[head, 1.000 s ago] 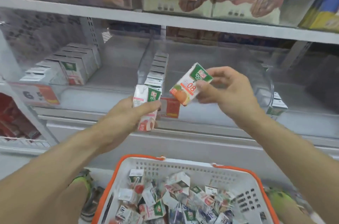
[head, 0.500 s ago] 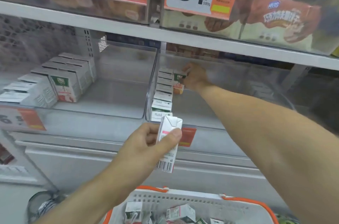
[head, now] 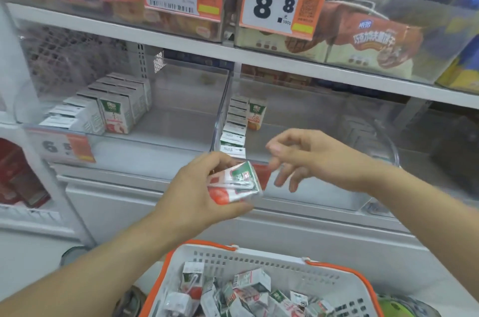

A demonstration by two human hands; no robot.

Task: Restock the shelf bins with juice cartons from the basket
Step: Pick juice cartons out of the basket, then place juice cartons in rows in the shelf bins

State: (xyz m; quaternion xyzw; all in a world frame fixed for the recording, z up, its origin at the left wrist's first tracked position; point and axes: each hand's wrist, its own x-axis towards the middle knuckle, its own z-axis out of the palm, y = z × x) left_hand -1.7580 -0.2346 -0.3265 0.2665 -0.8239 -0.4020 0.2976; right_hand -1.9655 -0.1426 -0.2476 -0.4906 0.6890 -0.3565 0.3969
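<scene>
A: What does the left hand (head: 199, 194) hold?
B: One juice carton (head: 237, 183), red and white with a green corner. The grip is closed around it, fingers on top and thumb under, in front of the shelf.
A: And the right hand (head: 311, 158)?
B: It holds nothing. Its grip is wide and relaxed, fingers spread, just beside the carton but not touching it.
A: How many cartons are in the right bin (head: 337, 119)?
B: I count one row (head: 234, 127) of about six along its left wall, and one orange carton (head: 256, 115) standing upright beside the back of that row.
A: And the left bin (head: 181, 119)?
B: Two rows at its left side; the exact number I cannot tell.
A: The basket (head: 259, 262)?
B: One white basket with orange rim, below the hands. Many cartons (head: 248, 290) lie mixed in it, too many to count.
</scene>
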